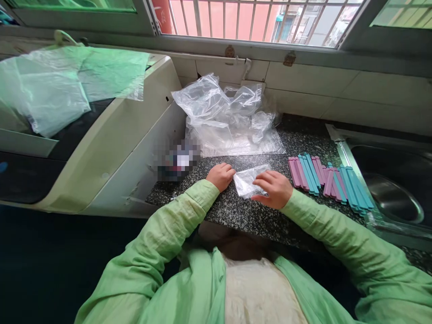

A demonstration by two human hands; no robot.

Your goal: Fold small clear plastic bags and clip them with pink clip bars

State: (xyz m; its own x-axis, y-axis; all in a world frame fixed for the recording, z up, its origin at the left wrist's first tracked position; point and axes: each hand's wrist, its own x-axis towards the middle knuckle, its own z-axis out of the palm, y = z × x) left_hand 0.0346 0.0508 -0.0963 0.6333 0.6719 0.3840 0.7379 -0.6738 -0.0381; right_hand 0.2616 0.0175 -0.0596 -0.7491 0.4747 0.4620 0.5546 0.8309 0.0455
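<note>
A small clear plastic bag (246,182) lies on the speckled dark countertop in front of me. At its left edge is my left hand (221,176), fingers curled together with their tips on the plastic. My right hand (274,189) is over the bag's right part, its thumb and fingers spread apart and nothing gripped between them. To the right of that hand lie several flat pink sticks (298,173) and teal sticks (354,189), set side by side in rows.
Behind the hands is a heap of clear plastic bags (232,121). A blurred-out item (178,159) sits at the left. A metal sink (391,193) borders the counter on the right. On the left stands a white machine (135,121) with plastic sheets (67,85) on top.
</note>
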